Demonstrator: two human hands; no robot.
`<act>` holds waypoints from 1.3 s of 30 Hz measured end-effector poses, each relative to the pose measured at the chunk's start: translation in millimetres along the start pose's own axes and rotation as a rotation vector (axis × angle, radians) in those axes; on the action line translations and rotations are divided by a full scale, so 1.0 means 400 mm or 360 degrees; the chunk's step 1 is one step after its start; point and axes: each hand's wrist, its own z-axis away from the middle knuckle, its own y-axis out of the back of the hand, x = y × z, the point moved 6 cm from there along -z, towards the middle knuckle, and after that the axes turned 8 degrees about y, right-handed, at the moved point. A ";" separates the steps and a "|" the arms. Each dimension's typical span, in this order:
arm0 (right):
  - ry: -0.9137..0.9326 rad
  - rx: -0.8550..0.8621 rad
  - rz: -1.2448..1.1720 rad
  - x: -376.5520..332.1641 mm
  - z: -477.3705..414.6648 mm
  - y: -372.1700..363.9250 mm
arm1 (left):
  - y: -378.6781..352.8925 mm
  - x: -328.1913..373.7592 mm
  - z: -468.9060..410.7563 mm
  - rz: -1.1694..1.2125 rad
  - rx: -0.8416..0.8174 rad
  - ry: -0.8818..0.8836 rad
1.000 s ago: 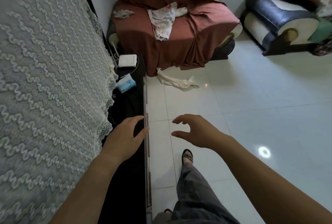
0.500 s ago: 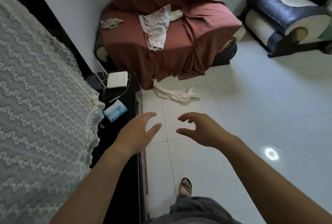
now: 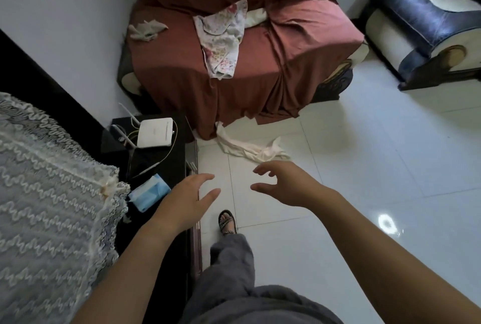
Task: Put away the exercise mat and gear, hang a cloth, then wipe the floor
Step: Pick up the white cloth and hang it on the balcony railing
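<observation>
Above the white tiled floor [image 3: 364, 157], at mid-frame, we hold both hands out empty. The left hand [image 3: 186, 201] has its fingers straight and relaxed, over the edge of the black cabinet [image 3: 162, 156]. The right hand [image 3: 283, 185] has its fingers spread and slightly bent, gripping nothing.

Just ahead of the fingertips, a cream cloth [image 3: 250, 150] lies crumpled on the tiles. One end reaches the foot of the armchair draped in a brown sheet [image 3: 260, 71].

We judge this cloth to be the item to pick up and hang. No exercise mat or gear is in view, so we cannot confirm that step. Hanging is not yet done, and floor wiping comes after it.

The cloth looks thin, limp and twisted into a strip. A floral cloth [image 3: 222, 40] and a grey rag [image 3: 148, 29] lie on the chair seat.
</observation>
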 end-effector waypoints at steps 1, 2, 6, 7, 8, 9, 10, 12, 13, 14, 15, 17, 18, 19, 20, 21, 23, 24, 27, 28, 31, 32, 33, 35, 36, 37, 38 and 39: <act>-0.0020 0.0000 0.0015 0.012 -0.041 0.016 | 0.008 0.005 -0.049 -0.0010 -0.0006 -0.0009; -0.0040 0.0011 0.0029 0.022 -0.081 0.035 | 0.016 0.013 -0.100 -0.0028 -0.0018 -0.0026; -0.0224 -0.0015 0.0036 0.072 -0.216 0.121 | 0.060 0.063 -0.314 -0.0161 -0.0141 -0.0128; -0.0274 -0.0053 0.0034 0.087 -0.242 0.139 | 0.071 0.081 -0.365 -0.0217 -0.0172 -0.0167; -0.0314 -0.0087 0.0041 0.102 -0.268 0.157 | 0.081 0.100 -0.415 -0.0269 -0.0191 -0.0212; -0.0349 -0.0102 0.0051 0.118 -0.292 0.176 | 0.092 0.120 -0.464 -0.0313 -0.0204 -0.0257; -0.0378 -0.0092 0.0058 0.134 -0.316 0.196 | 0.103 0.142 -0.513 -0.0352 -0.0208 -0.0302; -0.0428 -0.0047 0.0056 0.169 -0.358 0.236 | 0.117 0.187 -0.600 -0.0424 -0.0208 -0.0383; -0.0446 -0.0033 0.0055 0.185 -0.377 0.255 | 0.121 0.212 -0.636 -0.0448 -0.0212 -0.0418; -0.0458 -0.0020 0.0057 0.199 -0.393 0.274 | 0.122 0.235 -0.669 -0.0459 -0.0227 -0.0443; -0.0469 -0.0004 0.0055 0.214 -0.407 0.294 | 0.121 0.260 -0.699 -0.0461 -0.0243 -0.0459; -0.0489 0.0041 0.0041 0.251 -0.428 0.337 | 0.114 0.310 -0.759 -0.0476 -0.0280 -0.0471; -0.0501 0.0061 0.0033 0.272 -0.438 0.360 | 0.108 0.335 -0.789 -0.0484 -0.0297 -0.0476; -0.0508 0.0078 0.0024 0.295 -0.448 0.383 | 0.101 0.361 -0.818 -0.0494 -0.0314 -0.0486; -0.0509 0.0094 0.0013 0.321 -0.460 0.406 | 0.093 0.387 -0.845 -0.0506 -0.0324 -0.0498; -0.0511 0.0104 0.0002 0.350 -0.474 0.428 | 0.087 0.414 -0.872 -0.0516 -0.0326 -0.0505; -0.0502 0.0105 -0.0020 0.406 -0.507 0.472 | 0.079 0.469 -0.925 -0.0536 -0.0325 -0.0512; -0.0490 0.0111 -0.0033 0.437 -0.527 0.495 | 0.074 0.495 -0.957 -0.0550 -0.0320 -0.0514; -0.0456 0.0094 -0.0078 0.537 -0.592 0.565 | 0.062 0.570 -1.065 -0.0586 -0.0297 -0.0480; -0.0455 0.0081 -0.0103 0.589 -0.619 0.590 | 0.047 0.600 -1.117 -0.0592 -0.0295 -0.0446; -0.0436 0.0052 -0.0089 0.682 -0.676 0.621 | 0.016 0.663 -1.207 -0.0611 -0.0285 -0.0414; -0.0434 0.0030 -0.0081 0.722 -0.702 0.626 | -0.004 0.686 -1.244 -0.0614 -0.0278 -0.0413; -0.0431 0.0008 -0.0073 0.757 -0.728 0.629 | -0.023 0.707 -1.278 -0.0609 -0.0264 -0.0423; -0.0420 -0.0049 -0.0066 0.820 -0.781 0.622 | -0.059 0.734 -1.339 -0.0579 -0.0245 -0.0418; -0.0408 -0.0074 -0.0072 0.851 -0.810 0.612 | -0.078 0.736 -1.373 -0.0552 -0.0229 -0.0411; -0.0396 -0.0091 -0.0076 0.882 -0.840 0.599 | -0.101 0.733 -1.409 -0.0523 -0.0209 -0.0410; -0.0387 -0.0112 -0.0083 0.916 -0.870 0.580 | -0.129 0.721 -1.445 -0.0502 -0.0199 -0.0401; -0.0382 -0.0132 -0.0086 0.951 -0.898 0.556 | -0.162 0.703 -1.480 -0.0497 -0.0201 -0.0390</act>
